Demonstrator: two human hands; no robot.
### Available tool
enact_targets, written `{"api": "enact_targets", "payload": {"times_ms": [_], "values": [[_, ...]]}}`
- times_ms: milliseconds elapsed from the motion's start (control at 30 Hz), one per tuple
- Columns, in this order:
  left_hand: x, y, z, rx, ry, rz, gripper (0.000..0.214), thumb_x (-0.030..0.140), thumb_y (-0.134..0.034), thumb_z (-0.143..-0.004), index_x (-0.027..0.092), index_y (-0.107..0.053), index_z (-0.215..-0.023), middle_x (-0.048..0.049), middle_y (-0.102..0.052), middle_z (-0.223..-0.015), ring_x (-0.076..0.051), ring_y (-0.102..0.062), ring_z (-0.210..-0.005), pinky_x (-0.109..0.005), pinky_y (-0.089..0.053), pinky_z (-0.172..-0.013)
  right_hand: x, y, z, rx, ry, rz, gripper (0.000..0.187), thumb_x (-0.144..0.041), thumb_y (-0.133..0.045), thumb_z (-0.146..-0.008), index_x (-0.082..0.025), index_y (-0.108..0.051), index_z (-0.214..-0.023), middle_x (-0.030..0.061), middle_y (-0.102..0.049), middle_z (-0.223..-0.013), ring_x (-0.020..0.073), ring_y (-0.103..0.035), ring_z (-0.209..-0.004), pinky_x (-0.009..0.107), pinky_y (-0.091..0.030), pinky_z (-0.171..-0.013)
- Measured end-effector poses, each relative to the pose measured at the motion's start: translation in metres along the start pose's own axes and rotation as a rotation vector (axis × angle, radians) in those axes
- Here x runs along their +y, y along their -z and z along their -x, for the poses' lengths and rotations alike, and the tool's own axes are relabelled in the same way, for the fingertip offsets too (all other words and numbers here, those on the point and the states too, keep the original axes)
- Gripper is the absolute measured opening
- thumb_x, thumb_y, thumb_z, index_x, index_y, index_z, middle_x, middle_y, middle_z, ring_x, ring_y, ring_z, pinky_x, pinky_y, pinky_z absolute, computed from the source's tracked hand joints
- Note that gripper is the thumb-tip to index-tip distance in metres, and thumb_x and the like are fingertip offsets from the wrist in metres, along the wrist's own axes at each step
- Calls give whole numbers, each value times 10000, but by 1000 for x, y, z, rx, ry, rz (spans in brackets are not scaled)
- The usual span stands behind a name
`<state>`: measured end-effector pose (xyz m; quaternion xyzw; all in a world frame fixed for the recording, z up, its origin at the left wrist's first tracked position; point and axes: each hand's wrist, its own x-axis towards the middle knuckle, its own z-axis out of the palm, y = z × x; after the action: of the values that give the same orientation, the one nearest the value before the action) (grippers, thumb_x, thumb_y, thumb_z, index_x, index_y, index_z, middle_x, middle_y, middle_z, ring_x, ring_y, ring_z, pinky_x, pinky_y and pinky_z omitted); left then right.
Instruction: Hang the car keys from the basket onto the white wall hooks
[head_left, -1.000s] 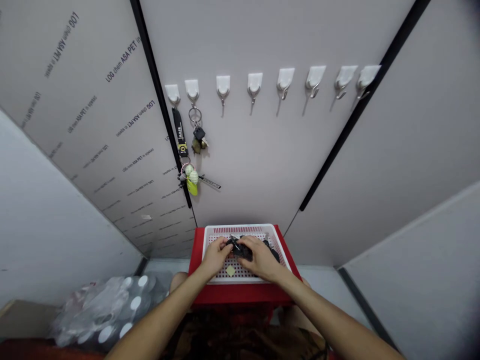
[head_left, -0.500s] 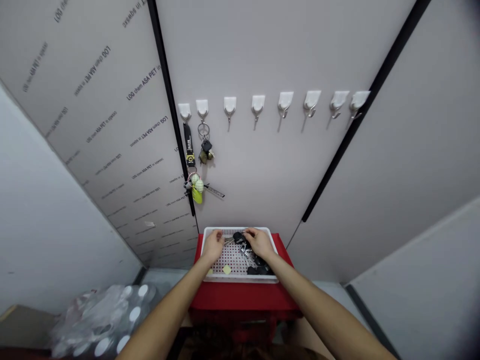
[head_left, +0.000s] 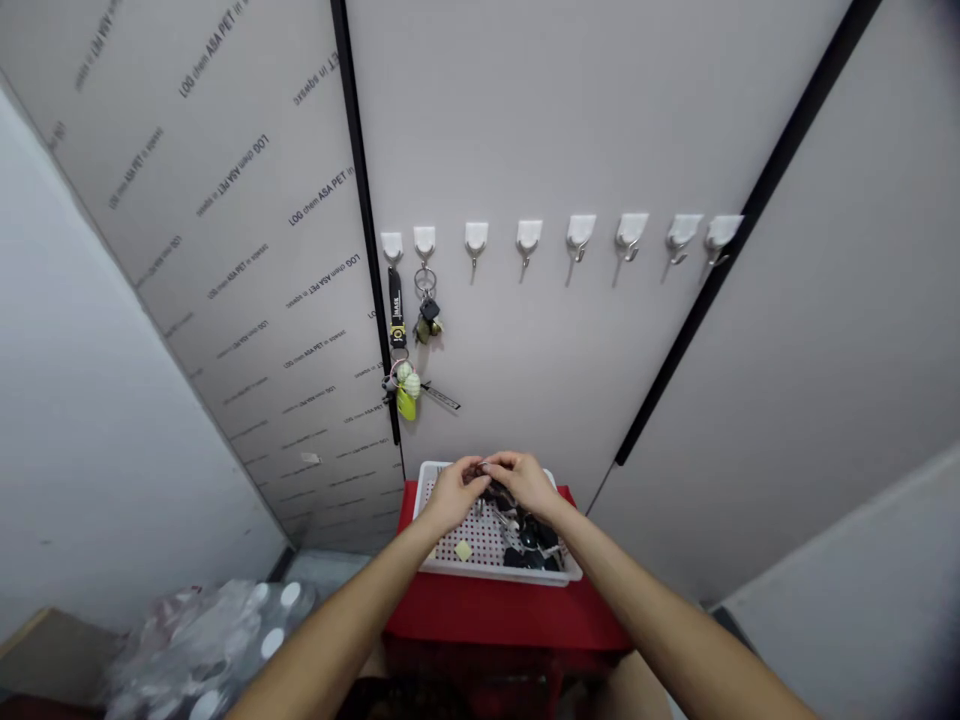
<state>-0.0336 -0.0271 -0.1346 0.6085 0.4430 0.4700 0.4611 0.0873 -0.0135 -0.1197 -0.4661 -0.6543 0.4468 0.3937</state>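
Over the far side of a white perforated plastic basket (head_left: 487, 574), my two hands meet with their fingertips nearly touching. My left hand (head_left: 454, 495) pinches the bunch of keys (head_left: 495, 491) from the left. From the right, my right hand (head_left: 523, 484) has thumb and fingers closed on the same bunch; its ring is mostly hidden by the fingers. More dark keys and fobs (head_left: 531, 545) lie in the basket's right part. A small pale yellow square (head_left: 463, 551) rests on the basket floor at the front left.
Above, a row of white hooks (head_left: 529, 234) is fixed to the grey panel. A black strap keychain (head_left: 397, 310) and a key ring (head_left: 426, 285) with keys hang on the two leftmost hooks. The basket stands on a red surface (head_left: 510, 608). Wrapped bottles (head_left: 225, 640) are at lower left.
My left hand has moved right to join my right hand at the bunch of keys, which is now lifted slightly between them. The view has shifted a little.
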Motion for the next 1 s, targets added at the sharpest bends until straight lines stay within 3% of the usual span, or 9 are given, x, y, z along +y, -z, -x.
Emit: {"api": "enact_targets", "payload": {"times_ms": [133,233,333,467,633,767,833,900,1000], "values": [[15,8,-10,78,61,175,89,170,-479,-585,127,-530,-643,8,-553,-602,-81,-486,-575,-196,-372,-590,-15,2,-5,-86,-127,-342,159,-259,-553,-540,-139,-534,-643,-35,-510,-526,59,-447,-452,210,-370,-480],[23,13,-12,165,150,337,59,169,-473,-578,132,-510,-607,39,-510,-501,-57,-445,-457,-178,-344,-489,-25,3,-4,-104,-126,-569,214,-237,-572,-524,-158,-502,-710,-21,-537,-637,77,-502,-558,230,-405,-554],[28,15,-12,169,234,529,72,180,-466,-587,135,-491,-637,47,-480,-460,-50,-420,-395,-174,-321,-430,-28,0,-2,-62,-102,-636,220,-281,-534,-564,-163,-473,-740,-3,-536,-680,86,-519,-581,239,-412,-575],[31,14,-13,271,291,642,72,198,-458,-615,134,-477,-643,45,-452,-461,-47,-407,-383,-179,-330,-410,-20,-12,6,39,-20,-421,207,-337,-441,-630,-169,-446,-751,6,-516,-691,90,-507,-567,222,-409,-521],[30,9,-19,436,360,776,64,159,-422,-655,133,-452,-605,30,-463,-507,-41,-436,-432,-171,-367,-452,-8,-34,17,-12,62,-132,206,-281,-500,-572,-180,-374,-700,-36,-484,-595,82,-464,-502,202,-379,-469],[30,4,-17,509,406,890,135,112,-353,-683,133,-430,-574,27,-459,-494,-38,-444,-434,-172,-379,-477,-12,-33,14,61,191,191,109,-248,-487,-581,-169,-453,-649,-29,-495,-571,82,-429,-513,191,-338,-485],[31,8,-14,452,419,896,150,115,-333,-687,129,-436,-580,14,-472,-493,-52,-461,-448,-185,-379,-477,-19,-23,9,65,224,244,122,-258,-427,-631,-163,-502,-644,-17,-508,-564,84,-423,-513,193,-329,-494],[34,16,-11,310,418,856,125,106,-345,-667,124,-459,-619,0,-499,-518,-71,-481,-471,-195,-367,-465,-30,-10,3,82,223,249,166,-274,-409,-642,-155,-526,-650,-14,-505,-541,82,-411,-493,190,-320,-480],[40,34,-11,170,372,626,146,64,-388,-611,121,-489,-700,-17,-543,-601,-87,-504,-533,-205,-363,-501,-53,10,-6,163,211,296,188,-308,-426,-626,-147,-517,-592,-30,-448,-460,72,-366,-437,187,-290,-437]]}}
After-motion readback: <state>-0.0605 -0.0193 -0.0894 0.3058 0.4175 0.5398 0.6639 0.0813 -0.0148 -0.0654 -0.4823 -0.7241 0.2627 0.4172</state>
